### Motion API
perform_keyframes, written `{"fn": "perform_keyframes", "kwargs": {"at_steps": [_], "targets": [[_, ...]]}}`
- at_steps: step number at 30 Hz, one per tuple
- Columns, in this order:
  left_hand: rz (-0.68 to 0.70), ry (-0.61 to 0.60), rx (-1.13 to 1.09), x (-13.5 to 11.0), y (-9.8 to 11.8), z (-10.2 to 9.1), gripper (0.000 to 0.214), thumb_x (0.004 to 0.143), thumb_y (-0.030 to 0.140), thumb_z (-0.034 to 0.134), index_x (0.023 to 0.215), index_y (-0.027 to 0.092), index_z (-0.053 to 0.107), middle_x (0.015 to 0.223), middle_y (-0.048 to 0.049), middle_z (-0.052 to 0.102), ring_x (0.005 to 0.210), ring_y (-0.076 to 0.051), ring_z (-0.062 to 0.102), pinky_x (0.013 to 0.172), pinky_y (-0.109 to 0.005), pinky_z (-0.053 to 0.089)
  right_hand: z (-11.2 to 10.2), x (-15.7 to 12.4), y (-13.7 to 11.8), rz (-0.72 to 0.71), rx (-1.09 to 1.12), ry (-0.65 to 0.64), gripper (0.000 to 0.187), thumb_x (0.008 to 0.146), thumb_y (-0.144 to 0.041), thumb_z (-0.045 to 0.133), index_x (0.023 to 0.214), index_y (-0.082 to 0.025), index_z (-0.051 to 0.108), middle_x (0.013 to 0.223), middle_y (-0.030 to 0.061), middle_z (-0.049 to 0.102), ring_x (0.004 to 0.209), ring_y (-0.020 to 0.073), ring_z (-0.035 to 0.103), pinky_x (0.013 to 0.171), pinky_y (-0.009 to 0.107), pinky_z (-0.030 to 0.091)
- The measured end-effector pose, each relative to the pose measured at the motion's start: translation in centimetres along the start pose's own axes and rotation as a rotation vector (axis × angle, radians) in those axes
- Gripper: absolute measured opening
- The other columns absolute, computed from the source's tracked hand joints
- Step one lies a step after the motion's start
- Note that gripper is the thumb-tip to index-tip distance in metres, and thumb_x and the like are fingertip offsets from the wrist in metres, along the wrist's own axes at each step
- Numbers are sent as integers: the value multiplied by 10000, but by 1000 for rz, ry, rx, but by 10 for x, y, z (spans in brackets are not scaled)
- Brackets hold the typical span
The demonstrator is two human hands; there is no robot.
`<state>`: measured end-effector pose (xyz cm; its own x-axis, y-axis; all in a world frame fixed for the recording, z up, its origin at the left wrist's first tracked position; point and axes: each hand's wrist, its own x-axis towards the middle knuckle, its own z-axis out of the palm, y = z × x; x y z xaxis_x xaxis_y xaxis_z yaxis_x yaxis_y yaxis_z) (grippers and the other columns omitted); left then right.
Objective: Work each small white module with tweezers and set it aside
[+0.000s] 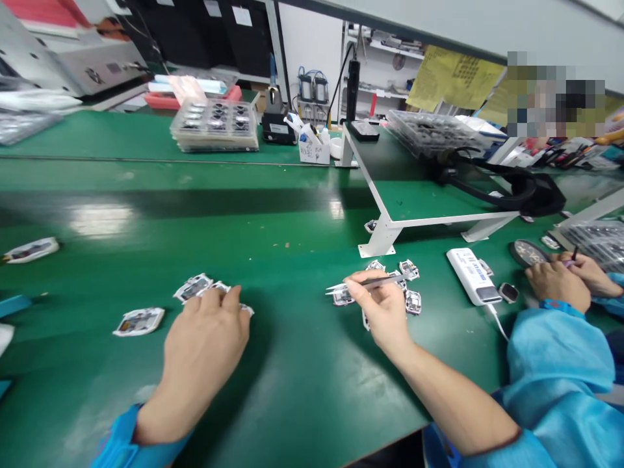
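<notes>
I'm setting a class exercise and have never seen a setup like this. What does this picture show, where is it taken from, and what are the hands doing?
This picture comes from a camera worn on a person's head, looking forward and down, so the bare arms reaching in from below are that person's own. The left hand lies over small white-edged parts on a green workbench. The right hand holds slim tweezers over another cluster of similar parts. Further right, another person's hands are beside a white box-shaped device.
</notes>
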<state>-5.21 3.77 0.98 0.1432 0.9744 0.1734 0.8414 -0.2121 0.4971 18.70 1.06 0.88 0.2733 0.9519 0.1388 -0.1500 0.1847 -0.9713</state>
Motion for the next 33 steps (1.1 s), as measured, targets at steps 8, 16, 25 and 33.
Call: {"fn": "perform_keyframes", "kwargs": {"at_steps": [8,16,25,33], "targets": [[220,-244,-373,12,62,56,399,778,322,704,1159,211,663,1233,-118,634,1192,-382,497,1015,-521,354,-2,2,0,-40,8,21,141,761,-306,759,803,-213,660,810,20,698,798,191,660,784,343,519],[170,-282,-618,23,60,77,222,734,189,684,953,218,666,929,-41,673,900,-270,594,855,-427,457,-1,1,2,-53,44,1,106,768,-268,744,805,-208,664,791,4,697,781,176,662,785,327,522],[-384,-452,-1181,-6,51,35,380,770,347,726,1100,185,632,893,-27,689,741,-155,621,637,-246,475,2,-6,1,-32,5,-32,77,768,-228,746,805,-211,680,809,5,705,801,175,662,780,320,511],[-629,-401,-1301,-22,48,27,353,763,383,741,1034,173,658,810,-40,749,635,-159,640,535,-243,436,5,-9,5,1,-41,-40,86,753,-239,756,793,-207,687,799,9,707,787,181,668,764,324,520]]}}
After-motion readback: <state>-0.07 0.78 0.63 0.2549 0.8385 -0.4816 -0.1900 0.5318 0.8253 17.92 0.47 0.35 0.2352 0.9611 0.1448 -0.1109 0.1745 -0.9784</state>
